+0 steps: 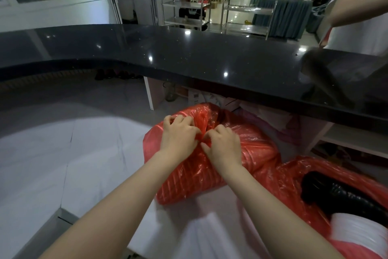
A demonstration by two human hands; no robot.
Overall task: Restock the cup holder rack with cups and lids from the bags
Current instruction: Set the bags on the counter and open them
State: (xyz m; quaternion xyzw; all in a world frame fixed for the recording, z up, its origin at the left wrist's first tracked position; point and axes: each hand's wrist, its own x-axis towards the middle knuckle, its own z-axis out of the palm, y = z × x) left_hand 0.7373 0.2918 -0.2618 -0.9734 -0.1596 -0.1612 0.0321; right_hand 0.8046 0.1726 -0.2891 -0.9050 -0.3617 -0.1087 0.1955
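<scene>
A red plastic bag [254, 151] lies on the floor below the counter, with ribbed stacks showing through its film. My left hand [179, 135] and my right hand [223, 145] both pinch the gathered plastic at the bag's tied neck, fingers curled into it. To the right lies a second red bag [294, 177], open, holding a black stack of lids [344, 195] and a white stack of cups [361, 231]. No cup holder rack is in view.
A long glossy black counter [189, 59] runs across above the bags. Another person in a white shirt [361, 7] stands behind it at the far right. White shelves [352, 141] sit under the counter. Steel trolleys [184, 11] stand beyond.
</scene>
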